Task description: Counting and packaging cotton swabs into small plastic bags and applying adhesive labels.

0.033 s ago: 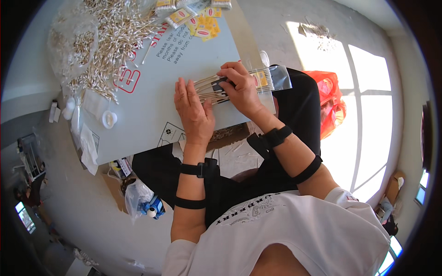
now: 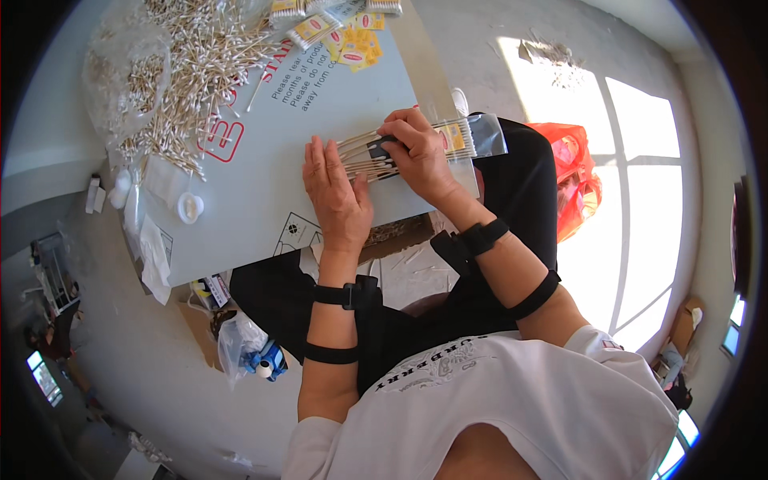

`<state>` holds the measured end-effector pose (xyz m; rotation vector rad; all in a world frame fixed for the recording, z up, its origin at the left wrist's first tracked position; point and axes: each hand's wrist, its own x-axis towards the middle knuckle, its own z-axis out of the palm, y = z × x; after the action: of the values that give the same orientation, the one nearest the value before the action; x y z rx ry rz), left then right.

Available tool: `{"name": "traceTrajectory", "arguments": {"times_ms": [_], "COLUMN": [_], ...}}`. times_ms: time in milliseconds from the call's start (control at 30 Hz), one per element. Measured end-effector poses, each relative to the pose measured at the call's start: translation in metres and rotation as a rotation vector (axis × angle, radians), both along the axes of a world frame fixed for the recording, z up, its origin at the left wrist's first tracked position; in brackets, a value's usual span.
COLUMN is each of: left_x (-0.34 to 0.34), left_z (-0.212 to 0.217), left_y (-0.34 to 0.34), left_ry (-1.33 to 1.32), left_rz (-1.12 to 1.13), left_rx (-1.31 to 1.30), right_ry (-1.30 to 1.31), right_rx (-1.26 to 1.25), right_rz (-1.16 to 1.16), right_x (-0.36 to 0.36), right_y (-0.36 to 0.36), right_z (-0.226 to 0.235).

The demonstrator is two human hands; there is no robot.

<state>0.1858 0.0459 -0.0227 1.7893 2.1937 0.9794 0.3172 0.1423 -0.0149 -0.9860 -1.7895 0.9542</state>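
Observation:
A row of cotton swabs (image 2: 366, 169) lies on the grey tabletop (image 2: 264, 192) in front of me, with a small dark piece (image 2: 378, 150) across them. My left hand (image 2: 338, 196) rests against their left ends, its fingers stretched out. From above, my right hand (image 2: 422, 156) closes on the swabs beside the dark piece, with fingers bent and thumb inward. To its right, more swab tips and a yellow label card (image 2: 454, 137) show beside a clear plastic bag (image 2: 488, 134) at the table's edge. My right fingers hide part of the bundle.
A large heap of loose swabs (image 2: 200, 72) covers the far left of the table. Packed swabs (image 2: 314, 30) and yellow cards (image 2: 358, 52) lie at the far edge. A white roll (image 2: 190, 208) sits at left. Beyond my knee is a red plastic bag (image 2: 568, 176).

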Motion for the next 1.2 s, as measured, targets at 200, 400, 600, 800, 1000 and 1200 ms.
{"name": "traceTrajectory", "arguments": {"times_ms": [200,400,600,800,1000,1200], "left_x": [0.012,0.012,0.006,0.002,0.016,0.020], "left_z": [0.003,0.000,0.002,0.001,-0.003,-0.001], "left_y": [0.003,0.001,0.000,0.006,0.022,0.025], "left_ry": [0.243,0.269,-0.001,-0.543,-0.636,-0.852], "left_rz": [-0.017,-0.006,0.009,0.122,0.020,0.054], "left_rx": [-0.247,-0.241,-0.035,0.247,0.246,0.335], "right_ry": [-0.477,-0.708,-0.505,-0.054,0.107,0.276], "right_rx": [0.354,0.164,-0.064,0.108,-0.068,-0.083], "right_rz": [0.186,0.221,0.108,-0.111,-0.028,-0.048], "right_x": [0.004,-0.009,-0.003,0.018,-0.003,-0.011], "right_y": [0.026,0.031,0.021,-0.027,-0.029,-0.019], "right_z": [0.000,0.013,0.016,-0.003,-0.004,-0.013]}}
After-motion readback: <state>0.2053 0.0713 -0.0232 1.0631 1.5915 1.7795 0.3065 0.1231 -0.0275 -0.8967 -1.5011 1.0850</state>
